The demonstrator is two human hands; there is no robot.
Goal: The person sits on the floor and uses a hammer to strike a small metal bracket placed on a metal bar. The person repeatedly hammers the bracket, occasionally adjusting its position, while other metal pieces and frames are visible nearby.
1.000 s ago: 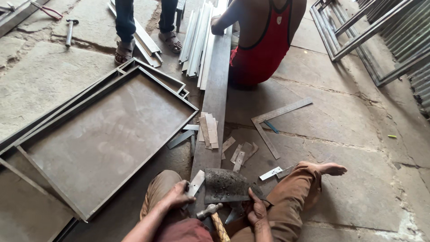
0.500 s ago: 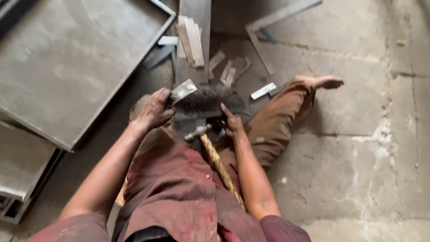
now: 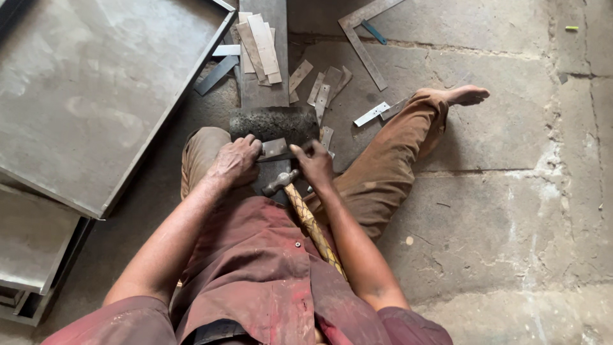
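Observation:
I sit on the floor with both hands on a small flat metal piece [image 3: 275, 149] that lies on a dark, rough metal block [image 3: 274, 122] in front of me. My left hand [image 3: 235, 161] grips the piece's left end. My right hand [image 3: 313, 162] pinches its right end. A hammer [image 3: 300, 207] with a yellow-wrapped handle leans on my lap between my arms, its steel head just below the piece; neither hand holds it.
A large framed sheet-metal panel [image 3: 96, 96] fills the left. A long steel plate [image 3: 265, 48] with a stack of flat strips runs away from me. Loose strips [image 3: 322, 89] and an angle bracket [image 3: 364, 45] lie on the concrete. My right leg [image 3: 396, 153] stretches right.
The view has tilted down from the workshop and the other people to my lap. Both hands have closed in on the small metal piece on the block.

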